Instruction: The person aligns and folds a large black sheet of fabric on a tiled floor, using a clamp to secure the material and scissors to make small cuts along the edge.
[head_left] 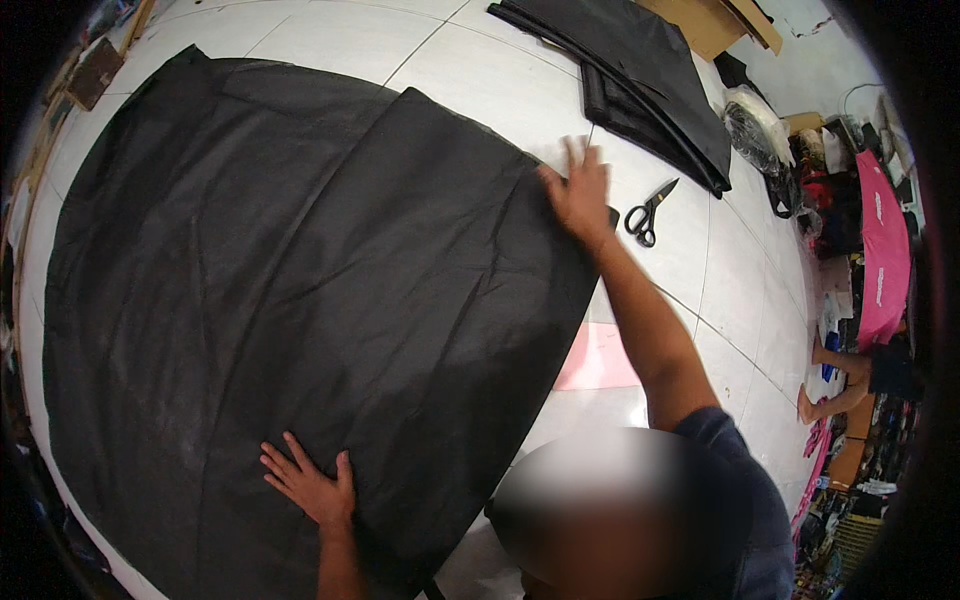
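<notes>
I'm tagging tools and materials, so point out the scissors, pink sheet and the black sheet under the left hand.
Scissors (653, 205), head view: near the pivot.
Pink sheet (598, 357), head view: middle of its visible part.
Black sheet (310, 300), head view: middle of its broad surface.

My big cloth (300, 290) is plain black. To its right, my scissors (651, 206) are black-handled, the sheet (598, 360) is pale pink, and the floor tiles (745, 300) are white, thinly dark-lined; farther right, a panel (885, 250) is bright pink with white markings.
</notes>
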